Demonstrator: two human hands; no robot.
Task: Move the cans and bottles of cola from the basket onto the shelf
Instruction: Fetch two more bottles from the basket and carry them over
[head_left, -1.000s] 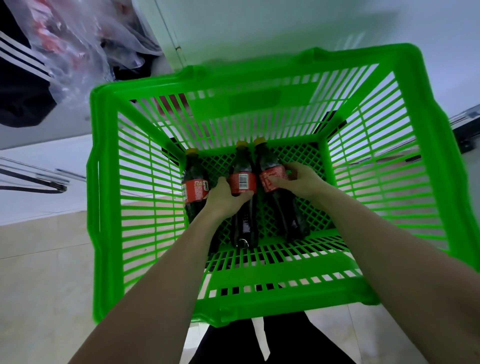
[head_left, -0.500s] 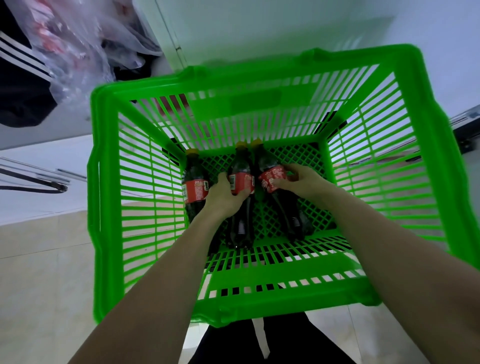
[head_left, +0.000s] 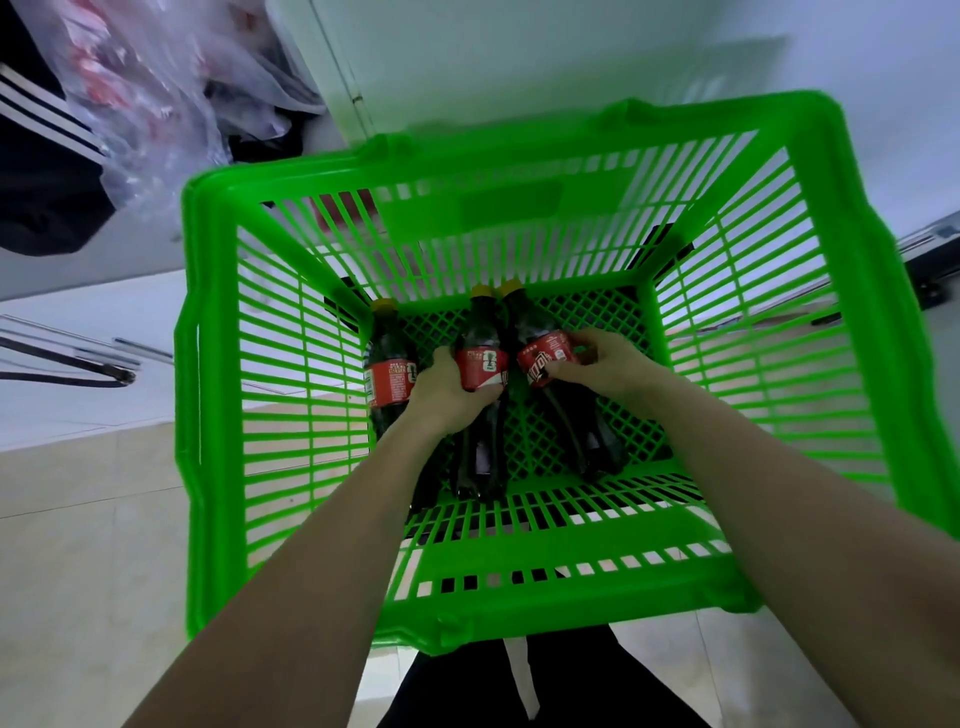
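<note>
Both hands grip bottles lying lengthwise, caps toward frame top.
Our left hand (head_left: 447, 387) clasps the middle cola bottle (head_left: 480, 366), our right hand (head_left: 605, 364) the right cola bottle (head_left: 543, 358); the left cola bottle (head_left: 389, 382) lies loose in the green basket (head_left: 519, 608).

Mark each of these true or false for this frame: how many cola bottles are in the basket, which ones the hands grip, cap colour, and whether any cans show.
1. Three cola bottles lie in the green basket. True.
2. The left hand grips the middle bottle. True.
3. The right hand is empty, resting on the rim. False: it grips the right bottle at its red label.
4. The left bottle is held by no hand. True.
5. The bottle caps are blue. False: they are yellow.
6. Several cans lie beside the bottles. False: no cans are visible in the basket.
</note>
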